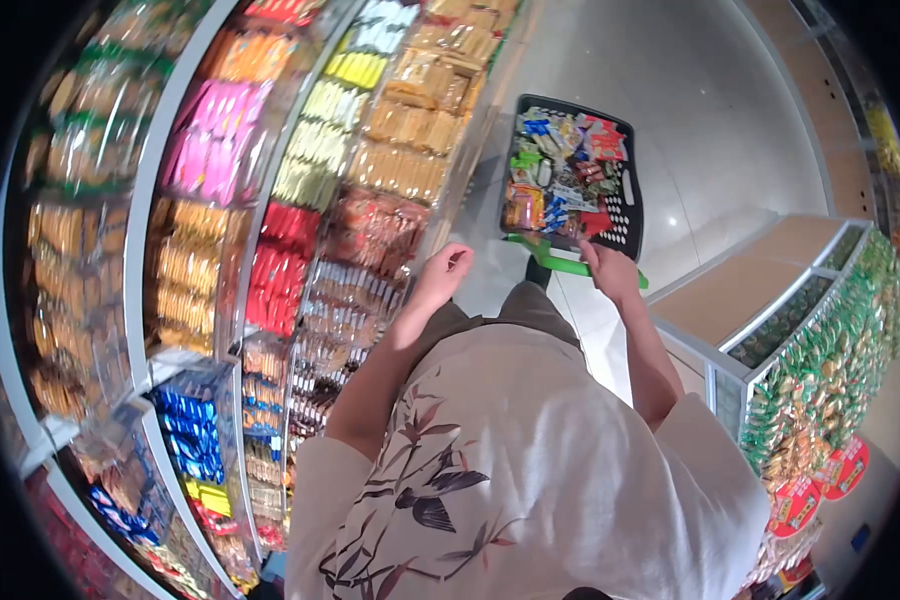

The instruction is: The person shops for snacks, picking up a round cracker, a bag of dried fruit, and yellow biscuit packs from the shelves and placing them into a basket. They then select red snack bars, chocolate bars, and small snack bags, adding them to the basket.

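Note:
My right hand grips the green handle of a black wheeled shopping basket that stands on the floor in front of me. Several colourful snack packs fill the basket. My left hand is raised beside the shelf front with its fingers loosely curled and nothing in it. It is close to rows of clear-wrapped biscuit packs without touching them. I wear a pale shirt with a dark leaf print.
A tall shelf unit full of packaged snacks runs along my left. On my right stands a low display bin of green-wrapped sweets with round red signs. Grey tiled floor stretches ahead past the basket.

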The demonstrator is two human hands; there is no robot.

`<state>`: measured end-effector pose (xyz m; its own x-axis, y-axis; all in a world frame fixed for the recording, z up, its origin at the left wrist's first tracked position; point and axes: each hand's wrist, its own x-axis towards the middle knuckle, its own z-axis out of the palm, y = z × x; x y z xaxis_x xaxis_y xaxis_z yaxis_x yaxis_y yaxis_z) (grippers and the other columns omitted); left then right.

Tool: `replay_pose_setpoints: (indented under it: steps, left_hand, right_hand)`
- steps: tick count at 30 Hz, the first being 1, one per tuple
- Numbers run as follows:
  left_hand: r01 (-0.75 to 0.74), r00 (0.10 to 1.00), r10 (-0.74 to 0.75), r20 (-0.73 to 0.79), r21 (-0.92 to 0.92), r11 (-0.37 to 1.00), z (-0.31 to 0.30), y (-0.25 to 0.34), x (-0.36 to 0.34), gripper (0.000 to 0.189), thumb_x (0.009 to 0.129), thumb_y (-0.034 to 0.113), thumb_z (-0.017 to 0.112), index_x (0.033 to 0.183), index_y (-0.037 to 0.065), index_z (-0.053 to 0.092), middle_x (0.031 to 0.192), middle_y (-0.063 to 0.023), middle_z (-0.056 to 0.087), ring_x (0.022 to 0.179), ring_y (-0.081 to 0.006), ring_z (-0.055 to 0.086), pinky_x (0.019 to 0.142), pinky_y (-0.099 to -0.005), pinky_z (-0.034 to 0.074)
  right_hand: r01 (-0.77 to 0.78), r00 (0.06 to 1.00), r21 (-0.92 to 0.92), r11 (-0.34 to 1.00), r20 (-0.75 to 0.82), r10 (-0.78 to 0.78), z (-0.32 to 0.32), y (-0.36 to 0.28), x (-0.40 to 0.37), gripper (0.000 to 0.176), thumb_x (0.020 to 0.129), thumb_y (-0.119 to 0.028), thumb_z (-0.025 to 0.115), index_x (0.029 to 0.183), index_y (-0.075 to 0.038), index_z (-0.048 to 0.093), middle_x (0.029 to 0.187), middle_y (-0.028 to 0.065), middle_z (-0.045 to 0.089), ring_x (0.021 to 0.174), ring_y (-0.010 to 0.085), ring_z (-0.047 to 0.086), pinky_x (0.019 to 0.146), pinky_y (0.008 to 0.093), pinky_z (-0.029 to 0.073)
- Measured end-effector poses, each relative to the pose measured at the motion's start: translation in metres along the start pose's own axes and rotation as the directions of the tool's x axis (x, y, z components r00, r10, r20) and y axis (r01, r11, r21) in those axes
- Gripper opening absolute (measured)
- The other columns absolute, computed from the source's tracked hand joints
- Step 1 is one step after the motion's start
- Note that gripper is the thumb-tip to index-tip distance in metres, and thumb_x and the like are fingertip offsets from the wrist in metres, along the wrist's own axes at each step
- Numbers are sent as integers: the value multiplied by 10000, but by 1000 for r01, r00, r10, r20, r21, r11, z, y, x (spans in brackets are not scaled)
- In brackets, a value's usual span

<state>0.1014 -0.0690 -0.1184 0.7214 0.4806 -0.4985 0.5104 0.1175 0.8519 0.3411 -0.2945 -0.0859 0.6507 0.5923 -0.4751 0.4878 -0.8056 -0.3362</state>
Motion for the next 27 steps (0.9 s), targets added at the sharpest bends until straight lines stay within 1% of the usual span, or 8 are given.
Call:
replay_pose_setpoints:
  steps: [6,8,9,12,13,16,23,27]
  left_hand:
    - [-66,955,96,-279,115,991,-133,-103,-78,231,945,232,570,1042,29,619,856,-52,653,785,-119,609,689,-264,477]
    - [-21,917,96,-388,195,981,-167,-115,-110,244,934,245,587,1029,22,624,863,-61,656,792,-138,610,717,-277,482]
    - [-54,909,106,-403,137,989,-183,-127,-123,274,880,261,610,1002,17,632,886,-171,661,858,-307,646,789,-378,500]
    - [16,825,241,-511,448,894,-213,-151,-161,247,868,246,615,998,36,633,938,-185,647,927,-346,613,841,-414,476]
    - [105,806,157,-570,399,911,-221,-147,-172,240,855,237,620,1007,51,629,991,-195,621,984,-374,572,892,-441,443]
    - [52,682,261,-683,402,914,-249,-165,-186,259,846,240,628,1027,56,621,1022,-190,598,1001,-375,554,912,-448,427]
    - [376,425,416,-804,575,727,-259,-198,-236,522,804,283,634,1252,48,504,1275,-235,470,1191,-409,440,1010,-570,312]
    - [478,424,353,-834,537,695,-256,-238,-259,639,764,244,680,1305,-3,446,1216,-238,522,1096,-391,510,953,-514,371]
  right_hand:
    - [-68,984,34,997,-161,73,38,-46,-14,567,968,-556,319,983,-128,690,613,115,618,560,251,634,603,376,479]
    - [-84,975,116,990,-193,106,59,-43,-15,556,960,-565,306,1083,-165,672,593,106,623,625,279,664,652,420,490]
    - [-73,967,107,992,-237,96,63,-55,-21,554,961,-559,306,1094,-164,670,593,107,623,621,279,663,654,421,491]
    - [-142,962,92,986,-222,159,69,-70,-37,559,966,-536,284,1116,-151,661,659,130,646,697,322,665,684,440,491]
    - [-147,960,79,986,-227,162,74,-69,-37,564,966,-534,278,1112,-145,660,684,139,653,722,338,662,692,446,491]
    - [-109,961,66,992,-249,122,89,-89,-37,597,969,-526,255,1084,-97,654,800,195,664,825,399,639,742,474,479]
    - [-89,956,158,983,-264,129,114,-109,-61,634,977,-513,254,1083,-18,636,953,258,647,937,438,603,798,484,457]
    - [-102,968,121,987,-215,126,128,-117,-69,632,975,-509,260,1075,-10,636,966,259,646,959,440,595,805,490,451]
